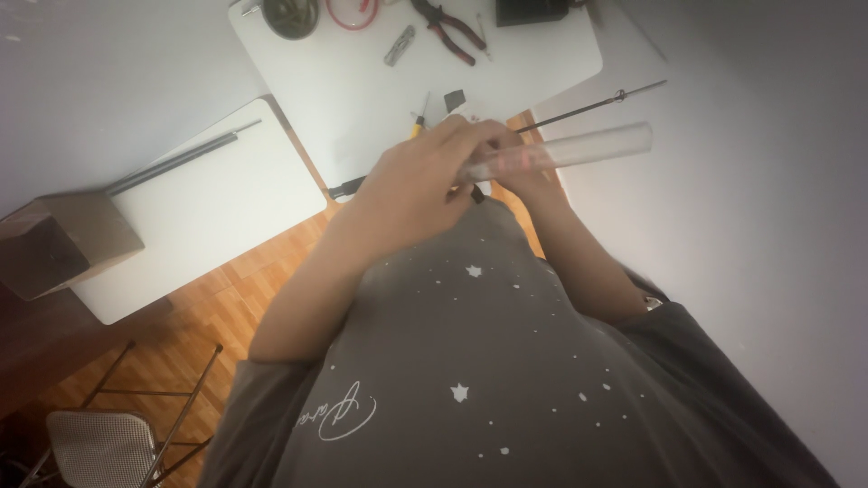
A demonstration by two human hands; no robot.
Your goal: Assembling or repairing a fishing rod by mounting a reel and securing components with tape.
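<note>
White tables: one round-cornered table top [362,90] lies beyond the hands, and a second one [199,217] is to the left of them, lower in the view.
Grey shirt: the person's shirt [470,380], with small white stars, fills the space under both forearms.
Brown box: a box [63,239] sits far left of the hands, on the corner of the second table.
Chair: a metal-legged chair [99,443] stands on the wooden floor [235,289], well below the left hand.
Clear tube: a pale, see-through tube [579,149] sticks out to the right from between the hands (it looks blurred).
Thin rod: a dark rod [588,107] runs just above the tube.
Left hand: the left hand [420,176] is curled closed around the near end of the tube.
Right hand: the right hand [524,176] is mostly hidden behind the left; its fingers are under the tube, but I cannot tell the grip.
Pliers: red-handled pliers [448,27] lie well beyond the hands.
</note>
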